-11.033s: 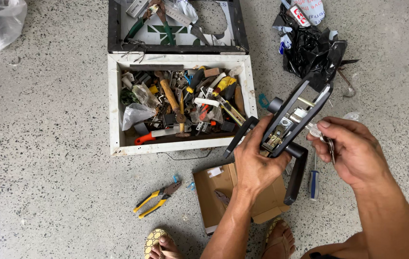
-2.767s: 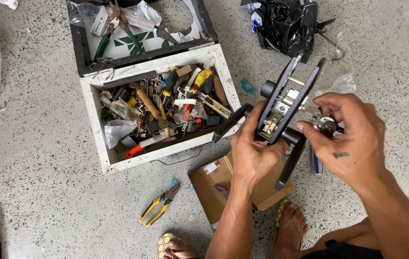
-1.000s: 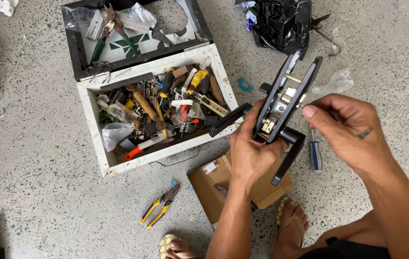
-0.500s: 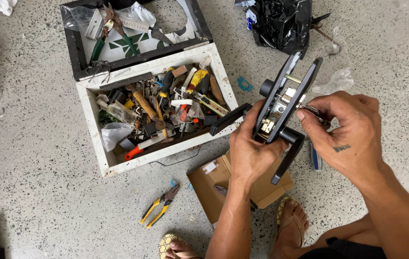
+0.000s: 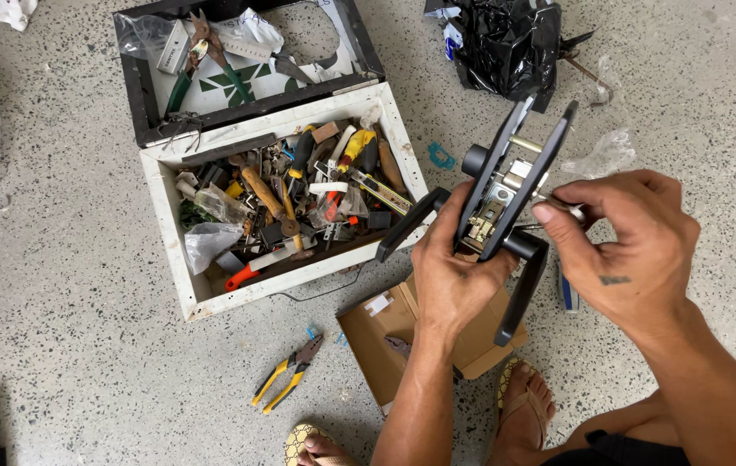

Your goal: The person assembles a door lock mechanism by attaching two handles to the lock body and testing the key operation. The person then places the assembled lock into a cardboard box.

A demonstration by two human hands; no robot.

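**Right fingers back at the gap between the lock plates**

Since half a second ago, my right hand [image 5: 635, 250] has barely shifted: its fingertips stay pinched at the edge of the door lock set [image 5: 515, 185], where a second ago that hand was more open and held a little farther off. I cannot tell whether a small part sits in that pinch.

The lock set is held up in the air in front of me, above the cardboard box [image 5: 385, 336] on the floor. Its two black plates run long from lower left to upper right, tilted, with the metal works showing between them. One lever points left towards the toolbox [image 5: 204, 298], the other hangs down past my wrist.

My left hand [image 5: 454, 276] is clenched round the lower end of the plates from below, carrying the weight. My right hand comes in from the right side, level with the middle of the plates, so it is the nearer one to the gap.

Yellow-handled pliers [image 5: 286, 373] lie on the floor left of the box, well apart from both hands. A black plastic bag [image 5: 506, 43] lies beyond the lock.
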